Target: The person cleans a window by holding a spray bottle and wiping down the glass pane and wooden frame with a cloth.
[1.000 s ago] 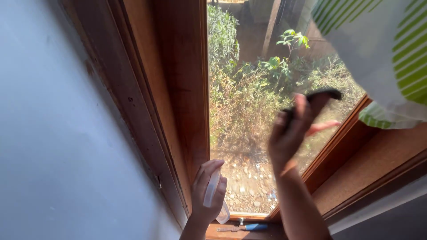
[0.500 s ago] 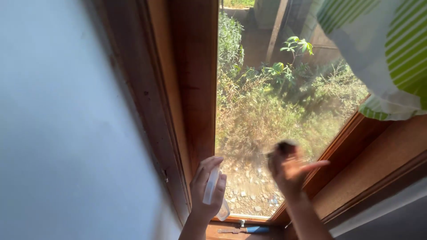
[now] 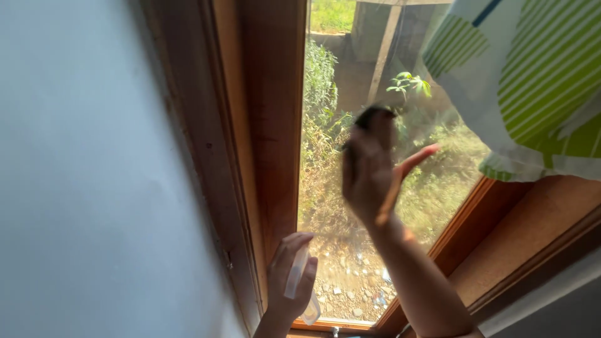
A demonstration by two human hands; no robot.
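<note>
Right hand (image 3: pixel 369 175) has swung up the smooth glass pane (image 3: pixel 325 206) since before, fingers clamped on a dark rag (image 3: pixel 370 114). Left hand (image 3: pixel 289 285) stays wrapped around a clear plastic spray bottle (image 3: pixel 299 281) by the wooden frame (image 3: pixel 269 125).

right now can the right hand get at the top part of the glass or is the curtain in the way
Probably yes: the right hand is already on the glass, and the striped curtain hangs off to the right.

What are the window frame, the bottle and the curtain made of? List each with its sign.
Frame: wood, reddish-brown with a smooth, likely varnished finish; grain streaks show.
Bottle in the left hand: probably clear plastic; translucent and pale.
Curtain: woven cloth, white with green stripes; it hangs in soft folds.
</note>
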